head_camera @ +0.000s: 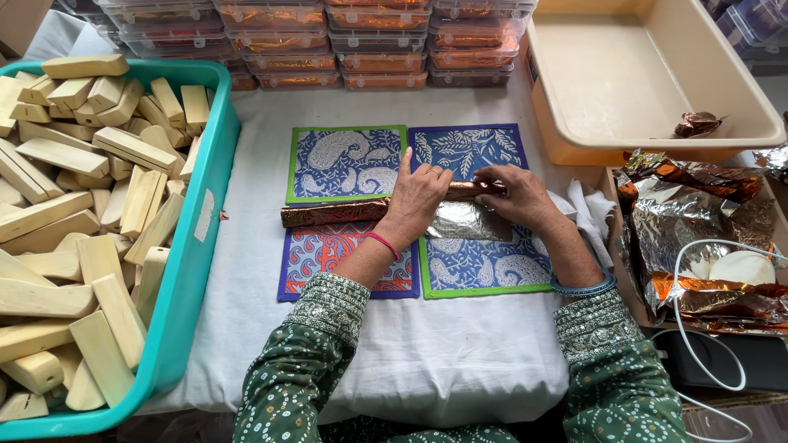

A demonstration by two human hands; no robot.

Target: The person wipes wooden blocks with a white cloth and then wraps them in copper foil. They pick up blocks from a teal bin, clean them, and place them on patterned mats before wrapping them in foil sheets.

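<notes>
Your left hand (419,197) & right hand (515,194) press flat, fingers extended, on 1 long copper-foil-wrapped stick (336,213), silver flap open, over 4 patterned mats (345,162).

Middle of the foil-wrapped stick (345,212) hidden under both hands. Teal crate (199,238) of wooden blocks (74,213) cut off left and below — stacked clear boxes (328,37) cropped at top.

light: bright, even daylight | shadows: soft | glare: foil sheets (698,238) (right side) | focus: sharp, slight edge curvature
</notes>
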